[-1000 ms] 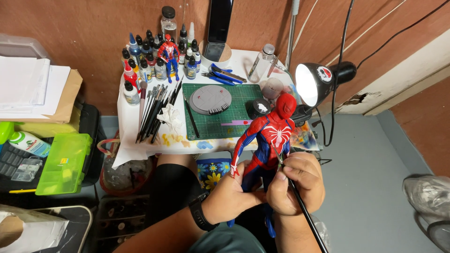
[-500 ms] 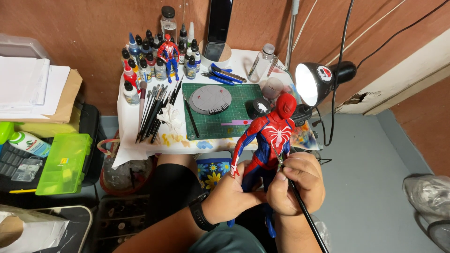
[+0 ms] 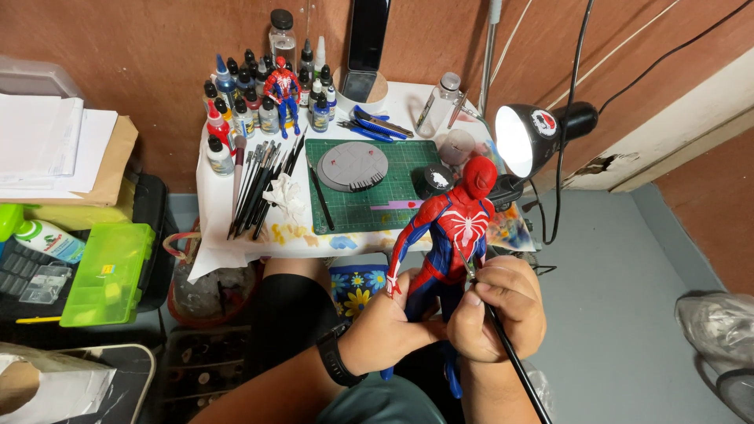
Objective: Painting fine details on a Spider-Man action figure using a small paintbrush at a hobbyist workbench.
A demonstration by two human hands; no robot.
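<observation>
A red and blue action figure (image 3: 452, 228) with a white spider mark on its chest stands upright in front of me. My left hand (image 3: 389, 326), with a black watch on the wrist, grips the figure's legs. My right hand (image 3: 503, 306) holds a thin black paintbrush (image 3: 506, 345); its tip touches the figure's waist on the right side. Both hands press together below the figure, over my lap.
A small white table holds a green cutting mat (image 3: 365, 184) with a grey round base (image 3: 352, 165), a row of brushes (image 3: 259, 184), several paint bottles (image 3: 251, 98), a smaller red figure (image 3: 281, 86) and a lit black lamp (image 3: 526, 137). A green box (image 3: 110, 271) sits left.
</observation>
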